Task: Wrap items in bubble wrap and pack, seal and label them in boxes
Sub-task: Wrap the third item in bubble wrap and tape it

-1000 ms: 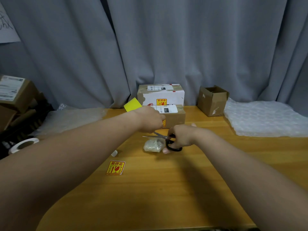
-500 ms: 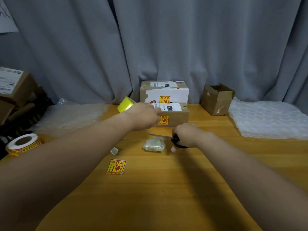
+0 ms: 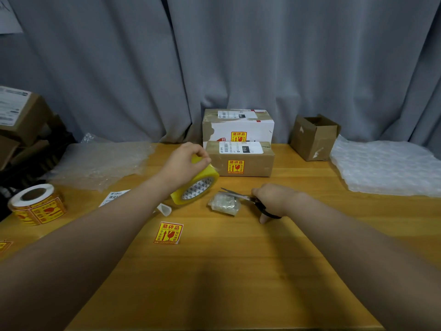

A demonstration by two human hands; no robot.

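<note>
the person's left hand (image 3: 183, 163) grips the yellow tape roll (image 3: 199, 185) from above, roll tilted, just left of the sealed brown box (image 3: 241, 163). right hand (image 3: 278, 199) holds the scissors (image 3: 238, 194), blades reaching over the small bubble-wrapped bundle (image 3: 224, 203) mid table (image 3: 226, 283). the bubble wrap sheet (image 3: 386, 168) runs off the right edge, and the sticker roll (image 3: 37, 206) sits by the left edge. between the forearms, plain wood runs to the near edge, with one loose fragile sticker (image 3: 168, 232) on it.
</note>
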